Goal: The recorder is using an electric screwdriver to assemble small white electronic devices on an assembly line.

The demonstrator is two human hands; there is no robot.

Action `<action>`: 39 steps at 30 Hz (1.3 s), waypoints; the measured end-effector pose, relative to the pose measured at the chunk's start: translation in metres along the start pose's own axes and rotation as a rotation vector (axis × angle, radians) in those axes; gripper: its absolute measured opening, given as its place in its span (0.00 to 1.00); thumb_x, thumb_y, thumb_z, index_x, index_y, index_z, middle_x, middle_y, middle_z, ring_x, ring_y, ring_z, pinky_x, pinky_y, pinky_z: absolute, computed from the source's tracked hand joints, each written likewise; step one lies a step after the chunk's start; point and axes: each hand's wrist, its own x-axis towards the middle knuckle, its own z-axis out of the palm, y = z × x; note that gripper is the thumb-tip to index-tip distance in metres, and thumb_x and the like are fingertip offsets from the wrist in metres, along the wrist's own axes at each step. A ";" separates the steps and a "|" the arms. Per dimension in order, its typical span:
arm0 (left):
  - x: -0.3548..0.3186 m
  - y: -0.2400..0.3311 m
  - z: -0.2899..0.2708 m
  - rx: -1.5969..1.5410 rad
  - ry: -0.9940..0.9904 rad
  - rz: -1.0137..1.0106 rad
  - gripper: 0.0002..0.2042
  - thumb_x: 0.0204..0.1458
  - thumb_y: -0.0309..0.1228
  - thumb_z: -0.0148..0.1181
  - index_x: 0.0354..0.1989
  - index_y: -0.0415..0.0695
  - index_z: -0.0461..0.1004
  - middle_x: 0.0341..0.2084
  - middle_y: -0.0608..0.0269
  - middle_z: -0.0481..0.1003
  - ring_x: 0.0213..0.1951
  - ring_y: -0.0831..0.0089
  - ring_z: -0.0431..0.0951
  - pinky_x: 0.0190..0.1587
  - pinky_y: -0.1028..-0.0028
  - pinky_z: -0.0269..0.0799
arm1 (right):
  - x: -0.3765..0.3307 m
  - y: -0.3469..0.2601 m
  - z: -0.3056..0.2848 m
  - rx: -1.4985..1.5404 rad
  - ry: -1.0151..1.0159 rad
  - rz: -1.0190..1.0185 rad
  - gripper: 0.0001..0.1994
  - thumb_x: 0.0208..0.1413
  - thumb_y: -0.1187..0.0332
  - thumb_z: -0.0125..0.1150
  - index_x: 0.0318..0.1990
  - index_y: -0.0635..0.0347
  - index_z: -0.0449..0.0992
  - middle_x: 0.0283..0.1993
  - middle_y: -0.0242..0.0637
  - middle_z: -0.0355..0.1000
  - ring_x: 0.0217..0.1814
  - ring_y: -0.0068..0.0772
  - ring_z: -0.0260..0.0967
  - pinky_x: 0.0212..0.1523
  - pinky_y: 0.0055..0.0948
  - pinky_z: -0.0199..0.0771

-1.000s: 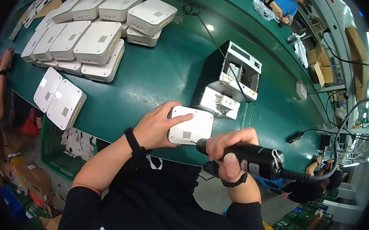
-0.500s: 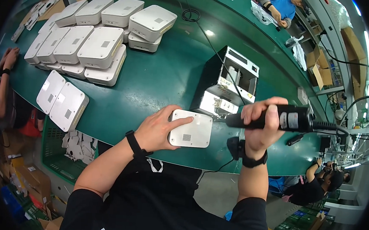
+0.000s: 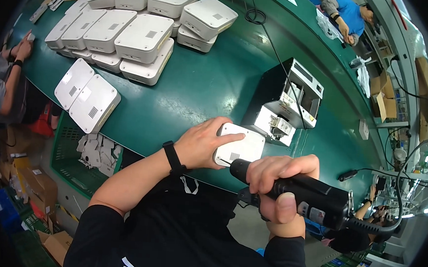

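While the left hand point(image 3: 201, 145) pressed flat on a white plastic housing point(image 3: 240, 146) at the near edge of the green tabletop point(image 3: 197, 87), its grip lay spread over the housing's left end, fingers apart and resting on top rather than closed around it. Right hand point(image 3: 279, 187): grip clamped around a black electric screwdriver point(image 3: 309, 197), its tip set against the near edge of the housing, its cable trailing off to the right. Black wristband point(image 3: 173, 158) on the left wrist.

Just behind the housing: a black-and-white screw feeder box point(image 3: 288, 101), a thin cable running to it across the tabletop. Far left of the tabletop: a stack of white housings point(image 3: 141, 36), several deep, some piled two high. Two flat white covers point(image 3: 85, 97) lay side by side at the tabletop's left edge, well apart from the hands. Below them, a green crate point(image 3: 68, 153) held white parts. Another person's arm point(image 3: 9, 79) showed at the left rim.
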 end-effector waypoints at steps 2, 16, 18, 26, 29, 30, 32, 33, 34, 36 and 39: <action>-0.001 0.002 0.000 -0.001 -0.015 -0.004 0.41 0.28 0.34 0.78 0.59 0.59 0.71 0.55 0.54 0.64 0.55 0.54 0.71 0.55 0.62 0.73 | -0.001 0.009 -0.001 -0.037 -0.048 0.008 0.24 0.53 0.51 0.67 0.41 0.52 0.58 0.22 0.32 0.65 0.21 0.29 0.65 0.29 0.34 0.70; 0.001 -0.002 -0.003 0.000 -0.019 0.001 0.40 0.28 0.36 0.78 0.59 0.58 0.71 0.56 0.52 0.64 0.55 0.52 0.71 0.57 0.61 0.72 | 0.006 0.032 -0.001 -0.013 -0.150 -0.051 0.21 0.55 0.56 0.65 0.41 0.53 0.58 0.23 0.33 0.65 0.21 0.29 0.63 0.29 0.33 0.69; 0.003 -0.003 -0.001 -0.006 0.005 0.008 0.39 0.30 0.40 0.78 0.59 0.59 0.72 0.55 0.51 0.66 0.53 0.52 0.72 0.54 0.61 0.73 | 0.009 0.031 -0.003 -0.048 -0.150 -0.063 0.20 0.56 0.56 0.64 0.41 0.54 0.58 0.23 0.33 0.65 0.20 0.30 0.63 0.28 0.33 0.69; -0.040 0.000 -0.043 -0.315 -0.115 -0.283 0.35 0.42 0.42 0.75 0.61 0.48 0.70 0.53 0.48 0.72 0.54 0.56 0.74 0.55 0.63 0.72 | -0.009 -0.009 -0.053 0.081 0.277 -0.397 0.17 0.60 0.55 0.55 0.43 0.56 0.60 0.21 0.32 0.62 0.17 0.25 0.58 0.23 0.29 0.65; -0.052 -0.007 -0.046 -0.930 -0.173 -0.660 0.33 0.54 0.49 0.64 0.62 0.40 0.66 0.52 0.48 0.73 0.50 0.61 0.77 0.53 0.66 0.74 | -0.033 -0.002 -0.095 0.037 0.457 -0.332 0.17 0.58 0.57 0.60 0.44 0.55 0.61 0.23 0.33 0.63 0.19 0.28 0.61 0.26 0.30 0.66; -0.049 -0.002 -0.054 -1.095 -0.195 -0.809 0.32 0.57 0.50 0.59 0.62 0.40 0.65 0.52 0.48 0.74 0.48 0.61 0.78 0.52 0.66 0.75 | -0.038 0.001 -0.104 0.055 0.458 -0.349 0.17 0.58 0.57 0.60 0.44 0.55 0.61 0.23 0.33 0.63 0.19 0.28 0.61 0.26 0.30 0.66; -0.044 0.004 -0.066 -1.436 -0.229 -1.111 0.29 0.63 0.51 0.50 0.62 0.38 0.64 0.50 0.48 0.75 0.43 0.61 0.81 0.48 0.66 0.77 | -0.046 0.008 -0.116 0.024 0.584 -0.341 0.15 0.58 0.61 0.59 0.44 0.56 0.61 0.23 0.33 0.63 0.18 0.27 0.61 0.25 0.29 0.67; -0.040 -0.001 -0.067 -1.420 -0.224 -1.104 0.29 0.63 0.51 0.50 0.62 0.38 0.64 0.50 0.48 0.75 0.43 0.61 0.81 0.48 0.66 0.77 | -0.050 0.012 -0.119 0.007 0.649 -0.335 0.14 0.58 0.62 0.58 0.44 0.57 0.62 0.23 0.33 0.63 0.18 0.27 0.61 0.25 0.28 0.67; -0.035 -0.012 -0.063 -1.369 -0.208 -1.123 0.29 0.64 0.52 0.47 0.63 0.39 0.63 0.51 0.49 0.74 0.43 0.61 0.81 0.49 0.65 0.77 | -0.056 0.019 -0.121 0.018 0.650 -0.345 0.14 0.58 0.62 0.58 0.44 0.57 0.62 0.23 0.33 0.63 0.18 0.27 0.61 0.25 0.28 0.67; -0.023 -0.039 -0.055 -1.270 -0.171 -1.165 0.30 0.66 0.54 0.40 0.64 0.41 0.62 0.53 0.49 0.73 0.43 0.59 0.81 0.51 0.62 0.77 | -0.064 0.036 -0.126 -0.124 0.696 -0.293 0.11 0.58 0.68 0.56 0.43 0.59 0.62 0.23 0.34 0.63 0.18 0.26 0.61 0.24 0.28 0.68; 0.020 -0.073 -0.040 -1.358 -0.032 -0.975 0.27 0.66 0.51 0.41 0.62 0.41 0.63 0.53 0.49 0.73 0.47 0.59 0.80 0.53 0.61 0.76 | -0.057 0.051 -0.128 -0.187 0.706 -0.259 0.10 0.57 0.74 0.55 0.43 0.60 0.62 0.23 0.34 0.63 0.18 0.26 0.62 0.24 0.27 0.68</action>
